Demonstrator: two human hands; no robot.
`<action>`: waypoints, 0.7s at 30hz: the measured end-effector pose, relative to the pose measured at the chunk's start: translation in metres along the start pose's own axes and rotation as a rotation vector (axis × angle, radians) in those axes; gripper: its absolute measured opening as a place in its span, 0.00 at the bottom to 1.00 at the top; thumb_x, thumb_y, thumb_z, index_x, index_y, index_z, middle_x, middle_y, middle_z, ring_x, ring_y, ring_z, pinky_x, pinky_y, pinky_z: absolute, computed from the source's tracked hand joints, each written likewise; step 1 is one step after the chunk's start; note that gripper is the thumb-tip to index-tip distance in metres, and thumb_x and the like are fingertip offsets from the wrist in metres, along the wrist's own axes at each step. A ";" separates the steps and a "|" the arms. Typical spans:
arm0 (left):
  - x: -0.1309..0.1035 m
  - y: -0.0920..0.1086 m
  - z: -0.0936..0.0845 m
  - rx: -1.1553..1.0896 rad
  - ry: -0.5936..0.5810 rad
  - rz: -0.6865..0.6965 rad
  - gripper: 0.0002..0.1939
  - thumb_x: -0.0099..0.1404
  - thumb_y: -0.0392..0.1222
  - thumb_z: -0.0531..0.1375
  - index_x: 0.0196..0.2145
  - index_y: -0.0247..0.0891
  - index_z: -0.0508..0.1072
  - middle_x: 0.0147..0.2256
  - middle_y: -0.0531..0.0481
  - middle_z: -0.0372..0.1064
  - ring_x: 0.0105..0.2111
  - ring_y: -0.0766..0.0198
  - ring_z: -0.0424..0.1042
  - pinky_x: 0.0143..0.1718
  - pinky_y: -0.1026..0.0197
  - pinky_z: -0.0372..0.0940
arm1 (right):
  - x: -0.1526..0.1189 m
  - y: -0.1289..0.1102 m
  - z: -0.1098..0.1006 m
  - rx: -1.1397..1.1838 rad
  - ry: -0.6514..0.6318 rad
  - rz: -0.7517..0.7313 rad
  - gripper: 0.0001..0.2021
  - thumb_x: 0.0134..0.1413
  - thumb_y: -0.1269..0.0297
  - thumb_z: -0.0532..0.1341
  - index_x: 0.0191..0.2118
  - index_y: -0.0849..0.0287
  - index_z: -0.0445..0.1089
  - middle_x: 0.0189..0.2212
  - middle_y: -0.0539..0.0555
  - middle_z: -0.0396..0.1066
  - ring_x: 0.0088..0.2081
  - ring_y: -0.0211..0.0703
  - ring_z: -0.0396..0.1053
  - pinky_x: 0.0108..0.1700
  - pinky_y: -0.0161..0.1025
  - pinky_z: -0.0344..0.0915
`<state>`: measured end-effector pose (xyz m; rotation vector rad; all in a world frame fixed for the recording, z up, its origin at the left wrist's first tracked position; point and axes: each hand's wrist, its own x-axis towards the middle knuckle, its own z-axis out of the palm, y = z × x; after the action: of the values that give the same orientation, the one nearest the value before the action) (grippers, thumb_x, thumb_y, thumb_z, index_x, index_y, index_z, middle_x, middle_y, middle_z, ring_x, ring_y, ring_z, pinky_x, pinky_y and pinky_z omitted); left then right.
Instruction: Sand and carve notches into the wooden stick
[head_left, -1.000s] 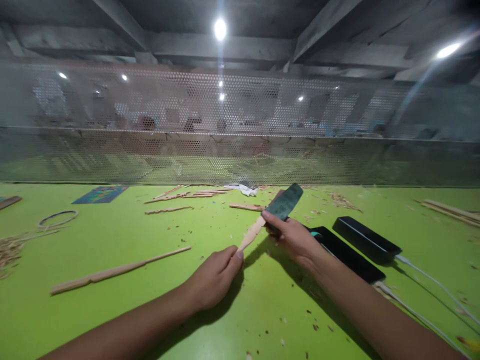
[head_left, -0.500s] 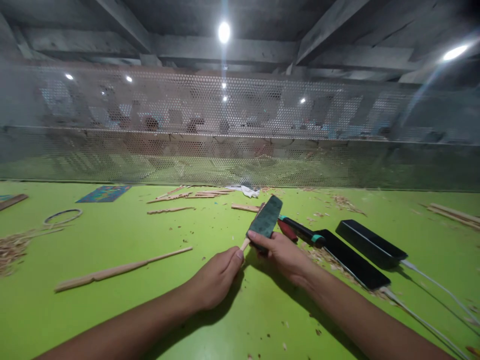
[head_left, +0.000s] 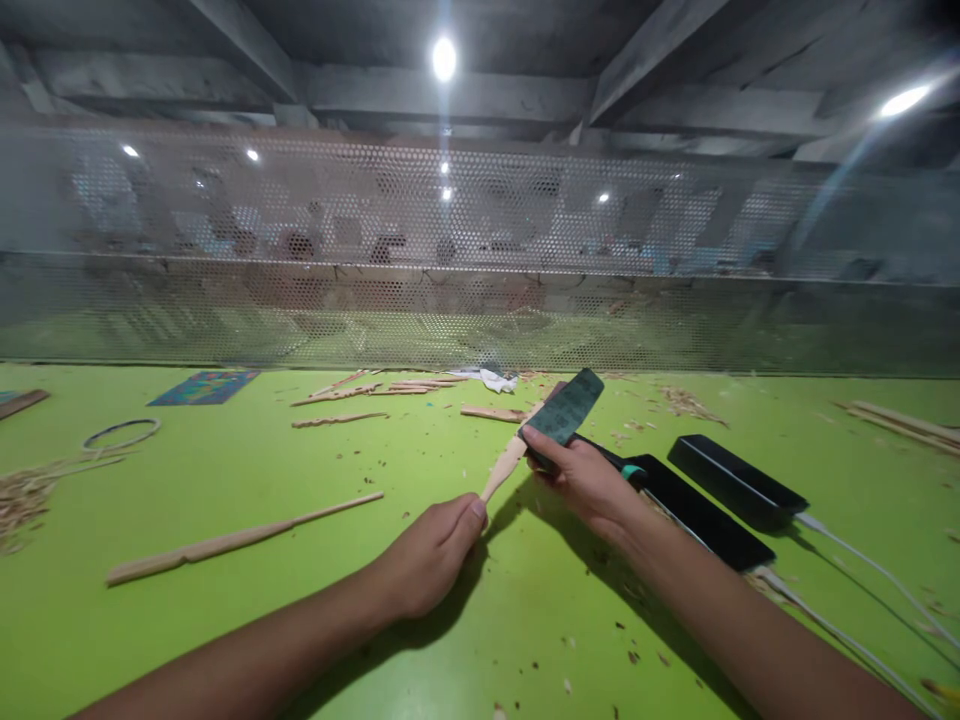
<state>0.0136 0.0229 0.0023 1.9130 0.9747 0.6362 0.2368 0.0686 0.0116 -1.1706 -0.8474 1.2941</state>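
Pale carved stick (head_left: 505, 468), slanted, partly hid. behind dk grn sheet (head_left: 564, 408).

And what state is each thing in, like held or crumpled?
Held stick: partly covered
Green sheet: against held stick
Left hand: closed on held stick
Right hand: closed on green sheet
Long stick: lying down, unheld
Thin black device: cable attached
Thick black device: cable attached
White scrap: crumpled
Ring: lying flat
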 end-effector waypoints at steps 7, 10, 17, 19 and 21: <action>0.001 -0.002 0.000 0.038 0.001 0.003 0.23 0.79 0.59 0.42 0.30 0.43 0.58 0.28 0.55 0.58 0.30 0.60 0.59 0.36 0.55 0.55 | 0.003 -0.012 -0.003 0.014 0.036 -0.021 0.30 0.20 0.45 0.84 0.30 0.58 0.78 0.30 0.53 0.74 0.33 0.42 0.65 0.31 0.38 0.58; 0.003 -0.001 0.000 0.051 0.003 -0.003 0.23 0.79 0.58 0.43 0.31 0.43 0.59 0.28 0.55 0.58 0.30 0.60 0.59 0.35 0.55 0.54 | 0.004 -0.012 -0.005 0.022 0.044 -0.043 0.27 0.25 0.47 0.83 0.31 0.57 0.78 0.29 0.53 0.74 0.32 0.41 0.64 0.31 0.38 0.58; 0.001 -0.002 0.001 0.062 0.001 -0.003 0.23 0.79 0.58 0.43 0.31 0.43 0.59 0.29 0.55 0.58 0.31 0.60 0.59 0.36 0.55 0.55 | 0.004 -0.016 -0.008 0.026 0.070 -0.066 0.23 0.32 0.50 0.83 0.33 0.56 0.78 0.32 0.55 0.76 0.33 0.44 0.66 0.31 0.39 0.62; 0.000 -0.001 0.000 0.062 -0.001 -0.004 0.23 0.79 0.58 0.42 0.31 0.43 0.59 0.29 0.55 0.58 0.31 0.60 0.60 0.36 0.55 0.55 | 0.005 -0.018 -0.009 0.028 0.072 -0.070 0.23 0.32 0.50 0.82 0.33 0.56 0.78 0.32 0.54 0.75 0.33 0.44 0.66 0.31 0.39 0.62; -0.001 -0.001 0.000 0.062 -0.004 -0.004 0.23 0.79 0.58 0.43 0.31 0.43 0.59 0.29 0.55 0.58 0.31 0.60 0.60 0.36 0.56 0.55 | 0.005 -0.018 -0.009 0.028 0.066 -0.066 0.23 0.33 0.50 0.82 0.33 0.56 0.77 0.32 0.54 0.75 0.33 0.43 0.66 0.31 0.39 0.61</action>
<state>0.0128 0.0221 0.0014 1.9655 1.0062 0.6053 0.2508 0.0741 0.0258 -1.1486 -0.8107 1.2036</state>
